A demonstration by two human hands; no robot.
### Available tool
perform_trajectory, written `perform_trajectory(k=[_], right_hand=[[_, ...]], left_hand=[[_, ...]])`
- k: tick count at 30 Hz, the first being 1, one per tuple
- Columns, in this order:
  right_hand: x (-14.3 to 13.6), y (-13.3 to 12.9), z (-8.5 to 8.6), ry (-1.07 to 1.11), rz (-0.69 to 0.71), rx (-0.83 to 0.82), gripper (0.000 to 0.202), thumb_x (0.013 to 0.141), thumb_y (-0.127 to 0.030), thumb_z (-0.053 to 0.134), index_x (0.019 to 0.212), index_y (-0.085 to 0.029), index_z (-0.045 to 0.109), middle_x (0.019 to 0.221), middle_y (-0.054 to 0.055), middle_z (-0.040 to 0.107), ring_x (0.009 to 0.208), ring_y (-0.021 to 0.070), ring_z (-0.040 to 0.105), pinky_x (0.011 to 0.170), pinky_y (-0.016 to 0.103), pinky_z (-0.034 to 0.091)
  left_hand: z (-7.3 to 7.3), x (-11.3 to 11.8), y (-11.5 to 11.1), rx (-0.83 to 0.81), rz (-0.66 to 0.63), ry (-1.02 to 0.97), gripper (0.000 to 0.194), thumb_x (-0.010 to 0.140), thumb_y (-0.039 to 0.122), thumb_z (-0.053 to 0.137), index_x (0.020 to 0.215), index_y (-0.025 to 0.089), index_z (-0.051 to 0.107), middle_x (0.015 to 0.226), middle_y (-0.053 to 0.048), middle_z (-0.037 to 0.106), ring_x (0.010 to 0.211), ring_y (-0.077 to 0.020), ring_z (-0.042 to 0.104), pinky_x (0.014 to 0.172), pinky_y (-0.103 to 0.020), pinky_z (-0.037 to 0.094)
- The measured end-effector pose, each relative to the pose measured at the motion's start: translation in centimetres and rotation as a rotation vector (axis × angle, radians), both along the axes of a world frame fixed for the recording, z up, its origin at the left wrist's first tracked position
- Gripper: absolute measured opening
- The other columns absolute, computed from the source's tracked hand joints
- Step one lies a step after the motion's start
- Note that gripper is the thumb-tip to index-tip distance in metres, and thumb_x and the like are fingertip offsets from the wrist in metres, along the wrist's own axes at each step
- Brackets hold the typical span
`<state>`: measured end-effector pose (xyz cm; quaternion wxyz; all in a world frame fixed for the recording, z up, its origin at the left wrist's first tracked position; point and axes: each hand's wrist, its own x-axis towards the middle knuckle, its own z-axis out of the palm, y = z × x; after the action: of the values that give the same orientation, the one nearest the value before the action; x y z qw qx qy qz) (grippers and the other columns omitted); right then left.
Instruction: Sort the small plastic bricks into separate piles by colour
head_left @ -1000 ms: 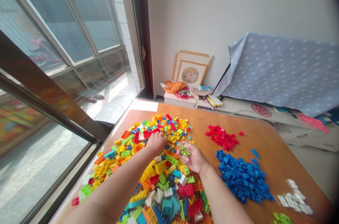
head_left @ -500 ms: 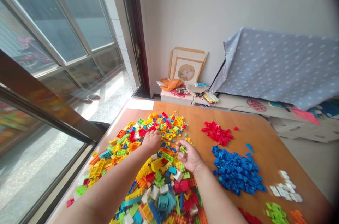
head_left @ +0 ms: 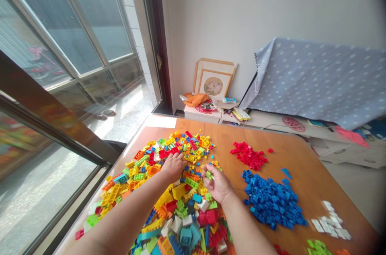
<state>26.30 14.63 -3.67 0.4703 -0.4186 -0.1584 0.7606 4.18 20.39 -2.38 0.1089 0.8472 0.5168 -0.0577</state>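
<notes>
A big mixed pile of toy building bricks in many colours covers the left part of the table. Over its middle reaches my left hand, palm down, with its fingertips among the small bricks and apparently nothing gripped. Long red bricks lie just beyond those fingers. At the pile's right edge my right hand is turned partly upward, its fingers curled around some lime-green bricks. How many bricks it holds is hidden by the fingers.
Separate heaps on the wooden table hold red bricks, blue bricks, white bricks and lime-green bricks. A white sheet lies at the far left corner. Glass doors stand along the left side.
The whole view has shifted slightly, so the table sits lower. My left hand's fingers have spread slightly to the right; my right hand still holds the lime-green bricks.
</notes>
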Motion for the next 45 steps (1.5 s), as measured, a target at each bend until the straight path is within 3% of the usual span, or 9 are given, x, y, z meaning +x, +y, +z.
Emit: perform_trajectory(k=[10,14,17,22,29,32,35,39,45], right_hand=[[-0.2,-0.1,0.2,-0.016,-0.064,-0.013,0.029,0.077,-0.039,0.078,0.091,-0.017,0.065,0.079,0.002,0.066,0.050,0.0053,0.045,0.041,0.016,0.024],[-0.4,-0.3,0.8,-0.064,-0.072,0.001,0.030,0.074,-0.039,0.081,0.089,-0.017,0.067,0.079,0.003,0.067,0.052,0.0068,0.048,0.042,0.017,0.025],[-1.0,-0.4,1.3,-0.104,-0.077,0.035,0.032,0.074,-0.040,0.082,0.092,-0.017,0.070,0.078,0.003,0.068,0.053,0.0075,0.049,0.044,0.018,0.026],[-2.1,0.0,2.7,-0.140,-0.112,0.077,0.036,0.073,-0.041,0.083,0.099,-0.019,0.074,0.085,0.002,0.070,0.055,0.0071,0.050,0.044,0.019,0.026],[-2.3,0.2,4.0,-0.200,-0.065,0.160,0.038,0.076,-0.042,0.083,0.105,-0.018,0.074,0.082,0.000,0.066,0.054,0.0040,0.042,0.044,0.017,0.025],[-1.8,0.1,3.7,-0.162,-0.075,0.149,0.036,0.076,-0.039,0.084,0.103,-0.017,0.073,0.076,-0.002,0.063,0.051,0.0031,0.038,0.043,0.016,0.023],[-0.8,0.0,2.9,0.033,-0.122,0.098,0.027,0.077,-0.035,0.081,0.095,-0.017,0.071,0.075,-0.002,0.061,0.051,0.0041,0.041,0.042,0.017,0.028],[0.4,-0.2,1.6,0.245,-0.096,0.026,0.015,0.080,-0.030,0.073,0.085,-0.017,0.067,0.076,0.001,0.064,0.054,0.0073,0.048,0.043,0.018,0.033],[0.7,-0.4,0.7,0.304,-0.060,0.000,0.012,0.083,-0.023,0.066,0.094,-0.018,0.068,0.081,0.004,0.069,0.057,0.0098,0.053,0.043,0.018,0.038]], left_hand=[[0.2,-0.5,0.4,-0.115,0.134,-0.225,0.024,0.073,0.020,0.069,0.097,0.022,0.070,0.112,-0.015,0.064,0.118,-0.0357,0.052,0.105,-0.051,0.034],[0.9,-0.4,0.3,-0.190,0.319,-0.496,0.014,0.081,0.030,0.064,0.092,0.021,0.063,0.095,-0.010,0.066,0.101,-0.0292,0.060,0.091,-0.042,0.044],[1.7,0.5,-0.1,-0.316,0.418,-0.765,0.026,0.089,0.044,0.056,0.099,0.020,0.058,0.090,-0.006,0.066,0.081,-0.0203,0.062,0.074,-0.032,0.048],[3.2,2.2,-1.3,-0.518,0.447,-1.133,0.037,0.088,0.053,0.060,0.099,0.019,0.054,0.088,-0.004,0.066,0.076,-0.0146,0.062,0.071,-0.028,0.048],[4.3,3.7,-2.9,-0.666,0.433,-1.411,0.039,0.076,0.044,0.079,0.093,0.017,0.056,0.083,-0.003,0.065,0.076,-0.0142,0.063,0.074,-0.028,0.048],[4.4,3.3,-2.4,-0.610,0.389,-1.316,0.039,0.076,0.044,0.077,0.099,0.016,0.060,0.087,-0.006,0.069,0.079,-0.0164,0.066,0.075,-0.030,0.051],[3.8,1.6,-0.7,-0.352,0.471,-1.054,0.029,0.084,0.041,0.063,0.101,0.018,0.060,0.089,-0.005,0.070,0.075,-0.0155,0.065,0.069,-0.028,0.050],[2.4,-1.3,1.4,-0.184,0.554,-0.801,0.016,0.084,0.032,0.057,0.093,0.019,0.062,0.080,-0.003,0.067,0.072,-0.0174,0.062,0.064,-0.028,0.045],[0.6,-1.6,0.6,-0.120,0.363,-0.404,0.006,0.076,0.027,0.066,0.076,0.023,0.069,0.091,-0.007,0.068,0.095,-0.0262,0.062,0.083,-0.036,0.045]])
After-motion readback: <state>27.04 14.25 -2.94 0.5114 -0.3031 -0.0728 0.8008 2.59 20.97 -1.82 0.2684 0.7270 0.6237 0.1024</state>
